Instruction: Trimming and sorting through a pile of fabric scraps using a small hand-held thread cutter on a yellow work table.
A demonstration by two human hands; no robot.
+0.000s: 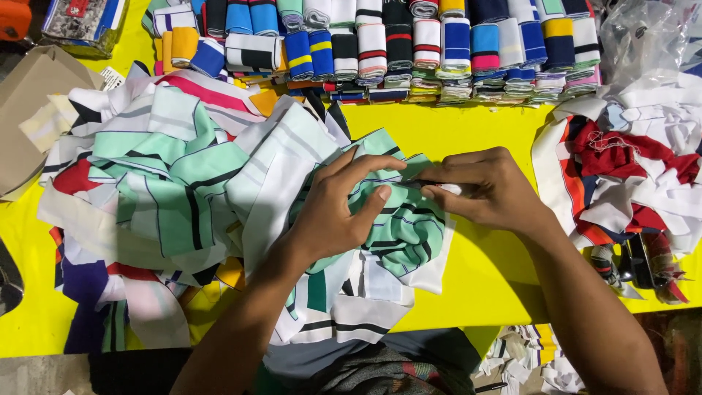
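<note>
Nearest to us, at the table's front edge, a folded white piece with dark stripes (pixel 344 322) hangs over the rim of the yellow table (pixel 482 278). Just above it our left hand (pixel 340 208) curls around a crumpled mint-green striped collar piece (pixel 406 230), thumb and forefinger pinching its upper edge. Our right hand (pixel 486 190) meets it from the other side, fingers closed narrowly on the same edge, with a small dark thin tool (pixel 413 184) between the fingertips; we cannot tell what kind of tool it is. The fingertips of both hands almost touch over the cloth.

To the left of our left hand lies a broad heap of mint, white and pink striped pieces (pixel 168 175), spreading down to purple and yellow scraps near the table's edge. To the right of our right hand sits a second heap of white, red and orange striped pieces (pixel 629 175), well apart from the first.

Farther back, along the far side of the table, a row of folded striped knit bands (pixel 409 44) stands in blue, white, black, yellow and pink. A clear plastic bag (pixel 643 36) lies at the far right corner, and a brown cardboard piece (pixel 29 110) at the far left.
</note>
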